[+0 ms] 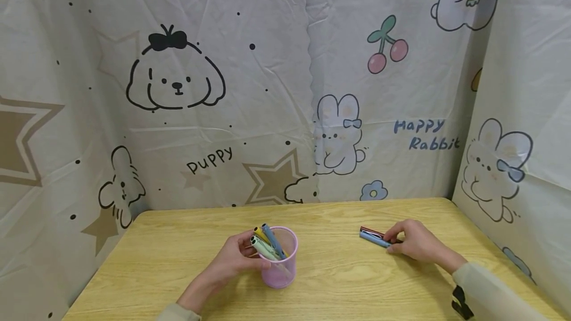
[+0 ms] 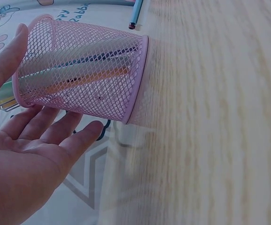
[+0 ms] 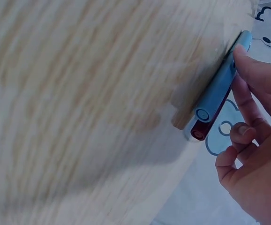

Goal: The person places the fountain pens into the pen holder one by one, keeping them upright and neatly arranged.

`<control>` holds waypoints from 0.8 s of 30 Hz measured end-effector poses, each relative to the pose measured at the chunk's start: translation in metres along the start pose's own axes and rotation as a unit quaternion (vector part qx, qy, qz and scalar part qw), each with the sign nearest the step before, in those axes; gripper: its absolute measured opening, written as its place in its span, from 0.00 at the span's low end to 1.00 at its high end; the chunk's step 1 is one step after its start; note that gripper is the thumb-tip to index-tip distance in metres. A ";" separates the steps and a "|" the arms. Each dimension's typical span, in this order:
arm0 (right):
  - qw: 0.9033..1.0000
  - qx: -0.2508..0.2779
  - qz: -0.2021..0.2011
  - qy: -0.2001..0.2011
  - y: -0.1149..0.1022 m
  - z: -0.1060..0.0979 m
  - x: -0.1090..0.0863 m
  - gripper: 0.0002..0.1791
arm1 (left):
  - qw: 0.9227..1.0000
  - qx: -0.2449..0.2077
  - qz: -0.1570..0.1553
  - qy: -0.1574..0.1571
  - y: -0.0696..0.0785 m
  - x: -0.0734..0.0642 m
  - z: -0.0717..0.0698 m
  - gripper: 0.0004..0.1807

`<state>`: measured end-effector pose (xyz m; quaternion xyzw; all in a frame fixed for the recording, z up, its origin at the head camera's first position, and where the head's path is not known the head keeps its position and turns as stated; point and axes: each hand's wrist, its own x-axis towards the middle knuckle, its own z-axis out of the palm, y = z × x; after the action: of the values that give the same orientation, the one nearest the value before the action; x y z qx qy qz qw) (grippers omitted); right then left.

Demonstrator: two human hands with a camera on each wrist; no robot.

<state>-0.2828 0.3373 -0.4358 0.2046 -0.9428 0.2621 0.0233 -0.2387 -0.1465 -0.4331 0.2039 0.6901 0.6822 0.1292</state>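
A pink mesh pen holder (image 1: 278,274) stands upright on the table, left of its middle. Leaning in it are a blue pen (image 1: 273,240), a yellow pen (image 1: 258,233) and light green pens (image 1: 264,247). My left hand (image 1: 234,256) holds the cup near its rim, thumb on one side and fingers on the other, as the left wrist view shows. Farther right, a light blue pen (image 3: 217,89) and a dark red pen (image 3: 202,128) lie side by side on the wood. My right hand (image 1: 415,241) pinches this pair between thumb and fingers.
The yellow wood-grain table (image 1: 330,291) ends at the back against a printed curtain (image 1: 276,88). Another curtain panel (image 1: 526,128) hangs along the right side. Bare tabletop lies between the cup and the two pens.
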 end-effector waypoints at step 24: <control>0.996 0.062 -0.044 -0.037 -0.008 0.007 -0.006 0.09 | 1.000 0.001 0.003 0.004 0.000 -0.001 0.000 0.40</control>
<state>-0.2741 0.3296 -0.4390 0.2565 -0.9152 0.3106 -0.0131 -0.2377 -0.1469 -0.4336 0.2038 0.6910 0.6823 0.1244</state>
